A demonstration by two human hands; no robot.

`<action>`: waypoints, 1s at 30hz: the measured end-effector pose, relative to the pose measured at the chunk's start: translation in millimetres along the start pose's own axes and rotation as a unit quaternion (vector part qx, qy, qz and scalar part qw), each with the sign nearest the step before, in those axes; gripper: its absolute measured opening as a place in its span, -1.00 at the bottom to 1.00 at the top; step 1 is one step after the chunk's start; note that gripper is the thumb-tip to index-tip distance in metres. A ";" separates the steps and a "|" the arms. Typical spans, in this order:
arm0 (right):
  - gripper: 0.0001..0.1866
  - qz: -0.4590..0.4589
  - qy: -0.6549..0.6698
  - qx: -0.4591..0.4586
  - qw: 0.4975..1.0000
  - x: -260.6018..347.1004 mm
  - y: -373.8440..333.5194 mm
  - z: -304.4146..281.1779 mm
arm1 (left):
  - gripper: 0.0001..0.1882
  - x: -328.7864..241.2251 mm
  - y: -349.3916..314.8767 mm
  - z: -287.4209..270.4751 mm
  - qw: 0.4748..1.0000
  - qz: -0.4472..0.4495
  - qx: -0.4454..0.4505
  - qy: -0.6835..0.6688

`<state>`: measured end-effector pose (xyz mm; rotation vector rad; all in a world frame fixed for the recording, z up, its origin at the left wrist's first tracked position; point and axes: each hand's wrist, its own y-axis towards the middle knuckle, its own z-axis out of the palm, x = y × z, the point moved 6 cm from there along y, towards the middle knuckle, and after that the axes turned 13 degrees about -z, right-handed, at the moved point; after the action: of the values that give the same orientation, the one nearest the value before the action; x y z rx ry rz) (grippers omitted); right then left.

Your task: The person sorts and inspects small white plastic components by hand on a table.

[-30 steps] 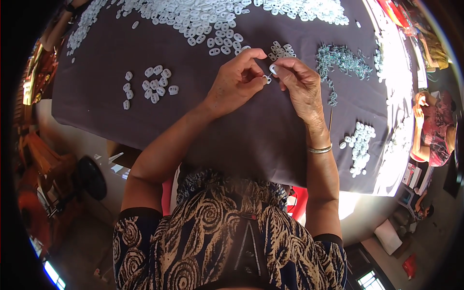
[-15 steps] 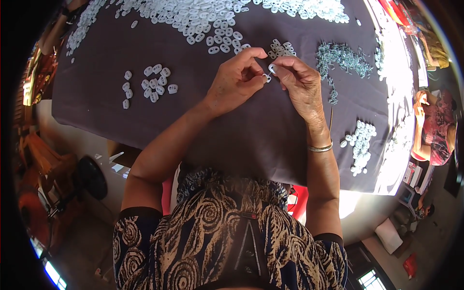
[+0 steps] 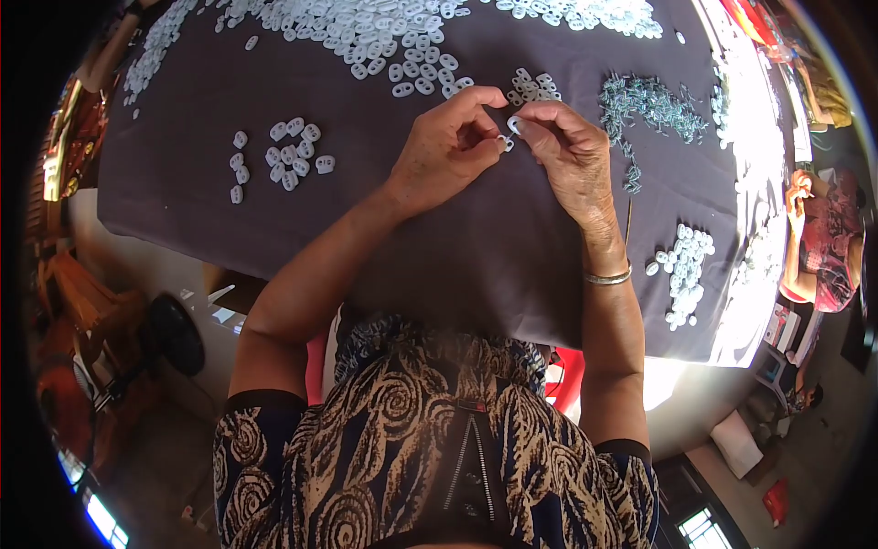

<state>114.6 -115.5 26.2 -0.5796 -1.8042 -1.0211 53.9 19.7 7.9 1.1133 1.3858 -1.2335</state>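
Note:
Over the dark cloth, my left hand [image 3: 441,145] pinches a small white plastic piece [image 3: 506,144] between thumb and finger, mostly covered by the fingertips. Close beside it, my right hand [image 3: 574,156] grips a white oval plastic piece [image 3: 514,124] with a hole in it. The two pieces are very near each other; I cannot tell whether they touch. Just beyond the hands lies a small cluster of two-holed white ovals [image 3: 534,88]. To the right of my right hand is a heap of small silvery screws [image 3: 651,112], with a few trailing toward me.
A large spread of white ovals [image 3: 357,27] covers the table's far side. Assembled-looking white pieces [image 3: 291,154] lie to the left, small white parts [image 3: 684,274] to the right. A thin rod [image 3: 629,220] lies by my right wrist. Another person [image 3: 823,238] sits at far right.
My right hand has shifted very slightly to the right, opening a small gap between the two white pieces. Otherwise both hands keep their grips.

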 end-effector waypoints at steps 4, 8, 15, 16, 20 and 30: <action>-0.91 0.005 -0.007 0.012 1.000 -1.7 -0.7 0.4 | -0.57 -1.2 -0.1 0.0 1.000 0.004 -0.003 0.003; -0.89 -0.010 -0.006 0.037 0.999 -3.6 -2.3 4.5 | -0.57 -0.3 -0.1 -0.6 1.000 0.009 -0.006 0.001; -0.81 -0.030 -0.026 0.035 0.999 -0.2 -6.9 8.1 | -0.56 -2.7 -2.5 -1.4 1.000 0.013 -0.008 -0.017; -0.81 -0.030 -0.026 0.035 0.999 1.2 -6.9 7.7 | -0.56 -0.4 -1.5 -1.9 1.000 0.013 -0.008 -0.017; -0.69 -0.065 -0.116 0.076 0.988 15.9 -2.6 10.3 | -0.57 5.4 0.7 -4.6 0.998 0.011 0.018 -0.066; -0.66 -0.125 -0.157 0.041 0.979 26.3 -3.7 10.6 | -0.74 0.3 1.4 -5.1 0.996 -0.009 0.056 -0.070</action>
<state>95.1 -109.8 46.3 -0.4914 -2.2313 -1.0599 54.9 25.0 7.7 1.0695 1.2365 -1.3903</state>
